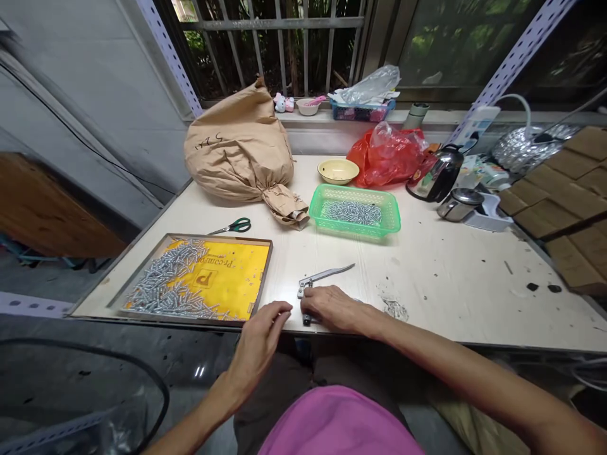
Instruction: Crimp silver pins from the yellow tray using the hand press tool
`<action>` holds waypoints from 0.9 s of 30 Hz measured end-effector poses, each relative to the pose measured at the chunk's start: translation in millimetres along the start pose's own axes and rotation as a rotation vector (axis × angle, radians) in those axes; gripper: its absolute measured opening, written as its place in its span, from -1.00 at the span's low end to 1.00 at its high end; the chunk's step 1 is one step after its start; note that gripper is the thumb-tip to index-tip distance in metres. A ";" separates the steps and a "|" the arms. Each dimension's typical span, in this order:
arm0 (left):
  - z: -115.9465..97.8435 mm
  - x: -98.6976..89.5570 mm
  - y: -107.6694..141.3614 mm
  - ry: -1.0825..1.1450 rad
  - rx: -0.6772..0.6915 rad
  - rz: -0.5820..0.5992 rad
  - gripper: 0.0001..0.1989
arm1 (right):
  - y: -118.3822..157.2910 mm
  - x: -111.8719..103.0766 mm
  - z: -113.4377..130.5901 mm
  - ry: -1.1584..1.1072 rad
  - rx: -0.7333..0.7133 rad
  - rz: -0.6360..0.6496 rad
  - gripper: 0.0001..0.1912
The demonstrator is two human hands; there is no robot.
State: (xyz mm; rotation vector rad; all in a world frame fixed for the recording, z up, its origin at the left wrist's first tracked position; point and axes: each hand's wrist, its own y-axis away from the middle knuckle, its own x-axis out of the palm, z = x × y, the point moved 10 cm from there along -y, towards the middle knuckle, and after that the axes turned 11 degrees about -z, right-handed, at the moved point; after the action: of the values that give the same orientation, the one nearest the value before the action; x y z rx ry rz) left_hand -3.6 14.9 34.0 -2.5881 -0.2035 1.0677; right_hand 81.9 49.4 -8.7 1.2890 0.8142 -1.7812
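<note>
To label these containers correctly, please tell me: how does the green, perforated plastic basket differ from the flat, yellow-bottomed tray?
The green basket has raised, perforated walls; the yellow-bottomed tray has a low rim. The tray looks larger and lies at the near edge of the table; the basket stands farther back. Both hold small silvery metal pieces.

I saw a brown paper bag (237, 145) slumped at the upper left of centre, with green-handled scissors (232, 226) lying below it. A cream bowl (338, 170) sat near a red plastic bag (386, 158) at upper centre-right. Farther right stood a kettle (439, 174), a steel pot (459, 205) and, at the right edge, brown cardboard (564, 196).
</note>
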 end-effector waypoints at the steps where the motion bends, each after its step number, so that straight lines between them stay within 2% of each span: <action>1: -4.3 8.0 8.1 0.002 0.025 0.015 -0.83 | -0.4 -0.6 -0.3 -0.008 0.007 0.005 -0.84; 5: -23.0 36.7 40.3 -0.042 0.195 0.127 -0.79 | -4.0 -2.4 -3.9 -0.049 0.032 0.018 -0.82; 7: -29.4 49.6 52.9 -0.092 0.278 0.192 -0.76 | -7.1 0.9 -6.4 -0.084 0.043 0.065 -0.79; 11: -29.6 66.9 64.2 -0.213 0.359 0.257 -0.74 | -12.9 11.9 -6.2 -0.074 0.007 0.181 -0.78; 15: -26.8 72.7 66.4 -0.273 0.377 0.249 -0.74 | -16.4 15.8 -0.4 0.023 -0.075 0.177 -0.79; 17: -26.8 72.3 66.6 -0.288 0.377 0.234 -0.73 | -16.6 16.8 0.1 0.037 -0.067 0.180 -0.79; 23: -27.3 75.3 66.3 -0.344 0.403 0.250 -0.77 | -18.5 13.3 -5.5 0.071 0.004 0.191 -0.80; 27: -24.9 76.4 62.9 -0.389 0.422 0.220 -0.81 | -24.3 14.1 -19.2 0.019 0.196 0.169 -0.78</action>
State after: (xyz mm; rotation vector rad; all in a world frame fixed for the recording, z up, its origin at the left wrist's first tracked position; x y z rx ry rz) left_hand 68.4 -30.6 -22.2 -2.0456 0.2031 1.5027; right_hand 67.0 74.5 -26.4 1.4586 0.5332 -1.7478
